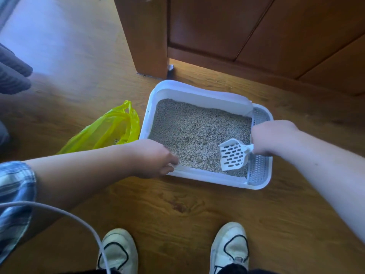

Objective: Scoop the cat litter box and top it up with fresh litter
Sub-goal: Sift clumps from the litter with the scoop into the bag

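A white litter box sits on the wooden floor, filled with grey litter that has a few small clumps near the front. A perforated grid section runs along its right side. My left hand grips the box's front left rim. My right hand holds the handle of a white slotted scoop, whose blade hangs just above the litter at the front right. The scoop looks empty.
A yellow plastic bag lies open on the floor left of the box. A wooden door and frame stand behind it. My two white shoes are near the bottom edge, and a white cable crosses the lower left.
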`<state>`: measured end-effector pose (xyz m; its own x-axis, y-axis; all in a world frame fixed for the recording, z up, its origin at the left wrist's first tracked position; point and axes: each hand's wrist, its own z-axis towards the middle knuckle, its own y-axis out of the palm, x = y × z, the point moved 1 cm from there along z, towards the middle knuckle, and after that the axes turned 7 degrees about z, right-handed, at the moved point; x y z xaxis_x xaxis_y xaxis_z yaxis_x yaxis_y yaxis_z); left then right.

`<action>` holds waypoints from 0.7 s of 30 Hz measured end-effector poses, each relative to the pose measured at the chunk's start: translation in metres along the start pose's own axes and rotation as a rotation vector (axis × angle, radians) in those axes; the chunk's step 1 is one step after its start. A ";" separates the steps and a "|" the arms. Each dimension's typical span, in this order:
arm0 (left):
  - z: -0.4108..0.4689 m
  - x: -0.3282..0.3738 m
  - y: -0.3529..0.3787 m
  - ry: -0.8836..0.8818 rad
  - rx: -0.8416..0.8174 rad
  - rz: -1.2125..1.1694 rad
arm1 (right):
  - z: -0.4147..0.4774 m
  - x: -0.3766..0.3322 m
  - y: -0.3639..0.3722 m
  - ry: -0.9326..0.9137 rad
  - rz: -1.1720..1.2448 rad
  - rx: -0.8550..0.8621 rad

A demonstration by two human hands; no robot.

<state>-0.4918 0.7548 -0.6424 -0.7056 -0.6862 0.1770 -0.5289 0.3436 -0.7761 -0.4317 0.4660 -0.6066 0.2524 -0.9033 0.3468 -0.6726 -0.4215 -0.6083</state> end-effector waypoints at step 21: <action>-0.021 -0.039 0.000 -0.226 0.468 -0.021 | 0.040 -0.069 0.057 -0.285 0.562 -0.041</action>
<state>-0.4740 0.7951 -0.6363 -0.5499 -0.8291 0.1007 -0.2377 0.0398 -0.9705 -0.4597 0.5012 -0.6938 0.0243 -0.9741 -0.2249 -0.7811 0.1219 -0.6123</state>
